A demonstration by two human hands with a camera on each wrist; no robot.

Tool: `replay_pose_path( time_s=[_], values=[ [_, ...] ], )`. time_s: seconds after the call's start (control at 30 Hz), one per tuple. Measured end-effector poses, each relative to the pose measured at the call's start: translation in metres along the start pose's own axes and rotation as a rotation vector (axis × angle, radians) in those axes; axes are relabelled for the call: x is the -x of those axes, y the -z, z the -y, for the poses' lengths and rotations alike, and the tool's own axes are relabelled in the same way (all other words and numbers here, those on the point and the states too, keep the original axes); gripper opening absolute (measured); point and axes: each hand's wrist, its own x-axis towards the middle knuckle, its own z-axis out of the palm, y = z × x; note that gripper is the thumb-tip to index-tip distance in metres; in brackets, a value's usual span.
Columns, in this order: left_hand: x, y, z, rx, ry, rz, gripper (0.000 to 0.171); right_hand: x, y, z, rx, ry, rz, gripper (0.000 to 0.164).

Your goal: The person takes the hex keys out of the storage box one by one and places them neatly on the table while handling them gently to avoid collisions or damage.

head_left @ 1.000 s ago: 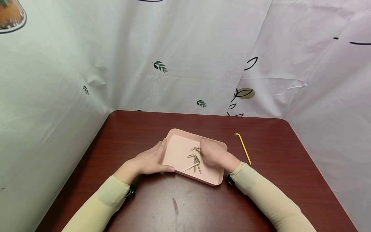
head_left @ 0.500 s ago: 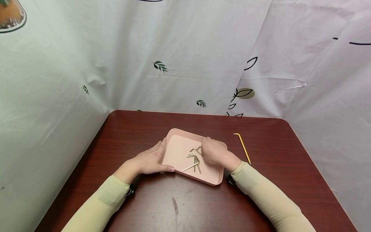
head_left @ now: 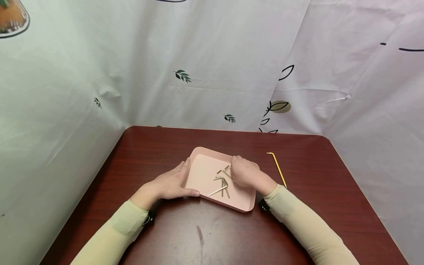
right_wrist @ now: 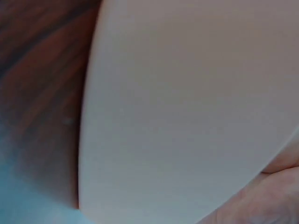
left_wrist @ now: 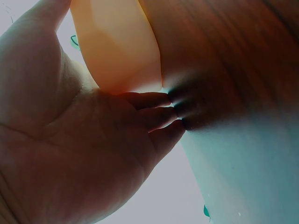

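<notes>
A shallow pink tray (head_left: pixel 202 161) lies on the table with several brass-coloured hex keys (head_left: pixel 222 186) inside. My left hand (head_left: pixel 169 184) steadies its left side, fingers straight along the wall and thumb over the near rim; the left wrist view shows the fingers (left_wrist: pixel 154 100) beside the tray. Inside the right part of the tray, my right hand (head_left: pixel 246 173) has its fingers curled down around a hex key (head_left: pixel 228 167), whose short arm pokes out on the left. The right fingertips are hidden. Another hex key (head_left: pixel 226 175) lies just left of this hand.
To the tray's right, a yellow L-shaped hex key (head_left: pixel 278 167) lies on the dark red-brown table (head_left: pixel 159 235). White patterned sheets (head_left: pixel 212 84) hang behind the table and along both sides.
My right hand has shifted slightly away from me and to the right. The hex key at its fingers moved with it, away from the neighbouring one. My left hand and the tray stay put.
</notes>
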Motion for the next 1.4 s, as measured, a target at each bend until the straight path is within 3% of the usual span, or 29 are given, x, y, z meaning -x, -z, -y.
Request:
replay_pose_path(
  time_s=[0.23, 0.43, 1.0, 1.4],
  values=[
    [0.0, 0.0, -0.001, 0.008, 0.002, 0.005, 0.137, 0.0, 0.004, -0.003, -0.073, -0.005, -0.001, 0.021],
    [0.0, 0.0, -0.001, 0.002, 0.013, 0.013, 0.136, 0.001, 0.006, -0.006, -0.086, 0.022, -0.009, 0.019],
    [0.0, 0.0, 0.0, 0.0, 0.01, 0.016, 0.137, 0.008, 0.012, -0.014, -0.144, -0.026, -0.022, 0.021],
    [0.0, 0.0, 0.001, 0.002, 0.005, 0.003, 0.137, 0.014, 0.016, -0.02, -0.17, -0.028, -0.047, 0.013]
  ],
)
